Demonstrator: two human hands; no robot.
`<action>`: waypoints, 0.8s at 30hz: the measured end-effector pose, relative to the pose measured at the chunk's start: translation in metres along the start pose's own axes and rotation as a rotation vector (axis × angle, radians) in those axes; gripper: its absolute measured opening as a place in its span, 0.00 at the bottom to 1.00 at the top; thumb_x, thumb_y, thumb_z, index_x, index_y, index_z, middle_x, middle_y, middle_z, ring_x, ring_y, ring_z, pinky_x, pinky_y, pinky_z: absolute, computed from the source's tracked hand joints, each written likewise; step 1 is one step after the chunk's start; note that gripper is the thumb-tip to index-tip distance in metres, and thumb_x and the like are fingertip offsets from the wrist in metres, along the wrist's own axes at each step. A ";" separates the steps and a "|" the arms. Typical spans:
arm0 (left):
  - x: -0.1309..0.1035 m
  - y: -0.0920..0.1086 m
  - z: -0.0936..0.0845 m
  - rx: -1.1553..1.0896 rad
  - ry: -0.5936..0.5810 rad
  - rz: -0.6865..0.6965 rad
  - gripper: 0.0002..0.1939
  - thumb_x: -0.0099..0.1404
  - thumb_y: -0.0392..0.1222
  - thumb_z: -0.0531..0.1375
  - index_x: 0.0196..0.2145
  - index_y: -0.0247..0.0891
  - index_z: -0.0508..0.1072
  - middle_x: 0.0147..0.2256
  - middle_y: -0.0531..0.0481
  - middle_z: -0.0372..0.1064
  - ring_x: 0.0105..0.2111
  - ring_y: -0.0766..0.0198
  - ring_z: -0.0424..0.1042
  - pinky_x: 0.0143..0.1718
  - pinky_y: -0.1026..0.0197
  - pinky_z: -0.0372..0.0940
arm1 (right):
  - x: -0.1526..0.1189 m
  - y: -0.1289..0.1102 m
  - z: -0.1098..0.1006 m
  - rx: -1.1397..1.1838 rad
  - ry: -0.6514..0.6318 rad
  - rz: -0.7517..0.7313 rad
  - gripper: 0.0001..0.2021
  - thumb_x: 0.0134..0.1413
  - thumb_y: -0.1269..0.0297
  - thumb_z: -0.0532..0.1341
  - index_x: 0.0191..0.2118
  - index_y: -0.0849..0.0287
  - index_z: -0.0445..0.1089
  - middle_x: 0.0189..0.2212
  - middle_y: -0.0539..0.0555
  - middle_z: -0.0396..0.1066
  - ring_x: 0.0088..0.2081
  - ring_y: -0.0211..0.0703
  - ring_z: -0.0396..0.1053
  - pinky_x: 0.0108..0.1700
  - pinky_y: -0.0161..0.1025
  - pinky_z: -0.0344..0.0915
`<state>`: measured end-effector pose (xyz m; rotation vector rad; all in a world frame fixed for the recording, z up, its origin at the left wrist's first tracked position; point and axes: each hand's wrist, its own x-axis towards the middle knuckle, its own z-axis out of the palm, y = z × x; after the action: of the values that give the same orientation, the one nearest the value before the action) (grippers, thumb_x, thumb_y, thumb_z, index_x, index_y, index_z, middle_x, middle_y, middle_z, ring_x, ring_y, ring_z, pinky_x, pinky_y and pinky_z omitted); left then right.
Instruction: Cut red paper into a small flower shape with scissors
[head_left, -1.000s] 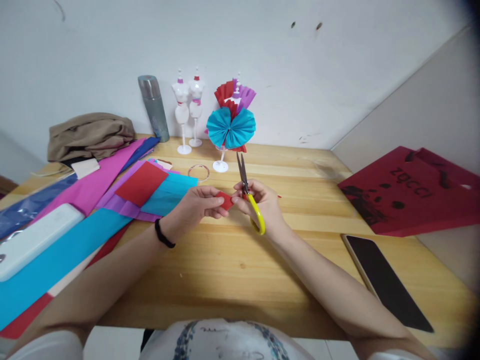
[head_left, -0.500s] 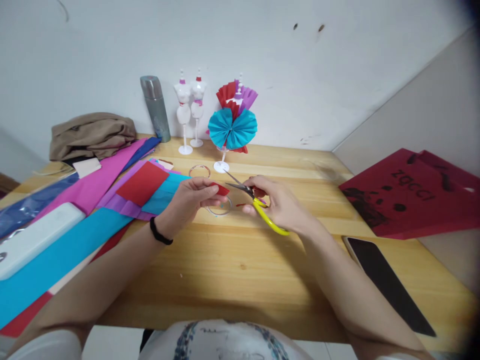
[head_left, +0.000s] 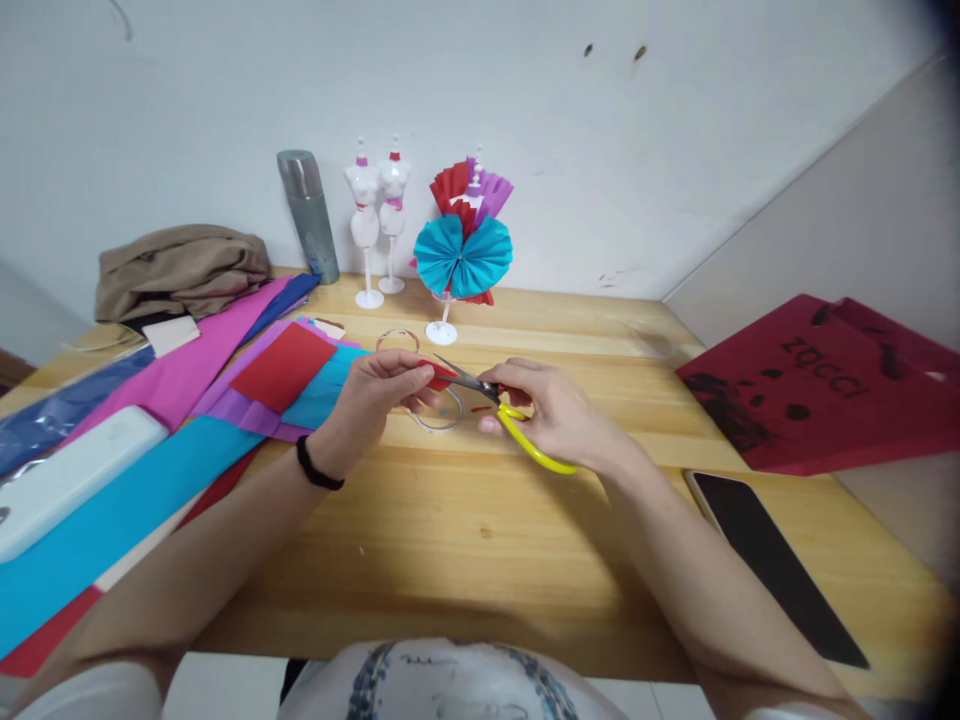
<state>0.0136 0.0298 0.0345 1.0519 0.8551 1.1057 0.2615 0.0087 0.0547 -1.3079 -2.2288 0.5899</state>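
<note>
Between the fingertips of my left hand (head_left: 379, 400) is a small folded piece of red paper (head_left: 437, 371). My right hand (head_left: 562, 415) grips yellow-handled scissors (head_left: 536, 450) with the blades spread and pointing left. The blades reach the red paper, one on each side of it as far as I can tell. Under my hands, a clear tape roll (head_left: 448, 424) lies on the table, partly hidden by the left fingers. A second ring-shaped roll (head_left: 397, 335) lies just behind it. Small red scraps (head_left: 480, 408) are beside the scissors.
White mini dress forms (head_left: 365, 210) stand at the back, near one dressed in pleated paper (head_left: 463, 255). Coloured paper sheets (head_left: 172, 450), a white case (head_left: 82, 485), brown cloth (head_left: 184, 270) and a flask (head_left: 309, 220) are left. A red bag (head_left: 825, 390) and phone (head_left: 780, 570) are right.
The scissors have moved left, bringing the blades from beside the red paper onto it. My left hand has stayed nearly in place, still holding the paper.
</note>
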 end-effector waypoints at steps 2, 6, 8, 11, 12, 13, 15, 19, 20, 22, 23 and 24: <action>0.000 0.000 0.001 -0.006 0.004 0.005 0.19 0.47 0.50 0.84 0.30 0.38 0.85 0.31 0.46 0.86 0.24 0.63 0.81 0.25 0.65 0.71 | 0.000 0.000 0.001 0.006 0.001 -0.002 0.19 0.60 0.46 0.74 0.46 0.57 0.83 0.32 0.55 0.75 0.29 0.45 0.67 0.33 0.41 0.60; 0.000 0.000 0.001 -0.011 0.006 0.006 0.18 0.47 0.49 0.84 0.29 0.39 0.85 0.31 0.47 0.86 0.24 0.63 0.81 0.24 0.65 0.71 | 0.000 -0.001 0.002 0.007 0.008 0.007 0.22 0.61 0.41 0.72 0.46 0.57 0.83 0.33 0.55 0.75 0.28 0.45 0.66 0.33 0.41 0.60; 0.000 0.000 0.001 0.005 0.003 0.007 0.18 0.48 0.49 0.83 0.31 0.38 0.86 0.30 0.47 0.86 0.24 0.63 0.81 0.25 0.65 0.71 | 0.000 0.000 0.002 0.015 0.016 0.005 0.23 0.61 0.40 0.72 0.45 0.56 0.83 0.32 0.55 0.75 0.28 0.44 0.66 0.33 0.41 0.60; 0.000 -0.001 0.000 0.009 0.000 0.006 0.18 0.49 0.50 0.83 0.32 0.38 0.86 0.30 0.46 0.86 0.24 0.62 0.82 0.25 0.65 0.72 | 0.000 0.000 0.003 0.032 0.035 -0.006 0.22 0.61 0.39 0.72 0.43 0.55 0.83 0.31 0.54 0.74 0.27 0.44 0.66 0.32 0.41 0.59; 0.000 -0.002 -0.001 0.006 -0.001 0.003 0.18 0.49 0.49 0.83 0.32 0.38 0.86 0.31 0.46 0.86 0.24 0.62 0.82 0.25 0.65 0.72 | 0.000 0.001 0.003 0.036 0.040 -0.008 0.22 0.61 0.38 0.72 0.43 0.54 0.83 0.31 0.54 0.74 0.27 0.44 0.66 0.32 0.42 0.59; 0.000 -0.002 -0.001 0.000 -0.001 -0.001 0.18 0.49 0.49 0.83 0.32 0.38 0.86 0.31 0.46 0.86 0.24 0.62 0.81 0.25 0.64 0.72 | 0.000 0.001 0.004 0.039 0.043 -0.010 0.22 0.61 0.38 0.72 0.42 0.54 0.83 0.30 0.55 0.74 0.27 0.45 0.65 0.31 0.42 0.59; 0.000 -0.001 -0.001 -0.013 -0.001 -0.007 0.17 0.48 0.49 0.83 0.31 0.38 0.86 0.31 0.46 0.86 0.24 0.62 0.81 0.25 0.65 0.71 | 0.000 0.001 0.005 0.045 0.046 -0.011 0.22 0.61 0.38 0.72 0.41 0.54 0.82 0.30 0.55 0.74 0.27 0.45 0.65 0.31 0.42 0.58; 0.000 -0.001 0.000 -0.029 0.001 -0.011 0.18 0.46 0.49 0.84 0.31 0.38 0.86 0.29 0.47 0.85 0.24 0.63 0.81 0.25 0.65 0.71 | 0.001 0.000 0.006 0.042 0.048 -0.007 0.22 0.61 0.37 0.71 0.39 0.54 0.82 0.29 0.55 0.74 0.26 0.45 0.65 0.31 0.43 0.58; 0.000 -0.001 0.000 -0.028 0.001 -0.010 0.18 0.47 0.49 0.84 0.31 0.38 0.86 0.29 0.47 0.85 0.24 0.62 0.81 0.25 0.65 0.71 | 0.001 0.000 0.006 0.042 0.050 -0.004 0.22 0.61 0.37 0.71 0.38 0.54 0.82 0.29 0.55 0.74 0.26 0.45 0.65 0.31 0.44 0.58; 0.000 -0.002 -0.001 -0.023 -0.002 -0.009 0.19 0.47 0.50 0.83 0.31 0.38 0.85 0.29 0.47 0.85 0.24 0.62 0.81 0.25 0.64 0.71 | 0.001 -0.001 0.005 0.042 0.053 -0.006 0.21 0.61 0.38 0.72 0.37 0.53 0.81 0.28 0.54 0.73 0.26 0.46 0.65 0.31 0.44 0.58; 0.001 -0.003 -0.001 -0.020 -0.003 -0.009 0.19 0.47 0.50 0.83 0.31 0.38 0.85 0.29 0.48 0.84 0.24 0.62 0.81 0.25 0.64 0.71 | 0.001 0.000 0.005 0.042 0.055 -0.009 0.21 0.61 0.38 0.72 0.36 0.53 0.81 0.27 0.54 0.72 0.26 0.46 0.65 0.31 0.44 0.58; 0.001 -0.004 -0.002 -0.019 -0.003 -0.008 0.19 0.48 0.50 0.83 0.31 0.38 0.85 0.29 0.48 0.84 0.24 0.62 0.81 0.25 0.64 0.71 | 0.001 0.000 0.005 0.040 0.056 -0.012 0.21 0.61 0.39 0.72 0.35 0.53 0.80 0.27 0.53 0.71 0.26 0.46 0.65 0.31 0.44 0.57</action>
<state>0.0134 0.0310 0.0304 1.0337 0.8439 1.1031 0.2581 0.0087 0.0514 -1.2742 -2.1671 0.5829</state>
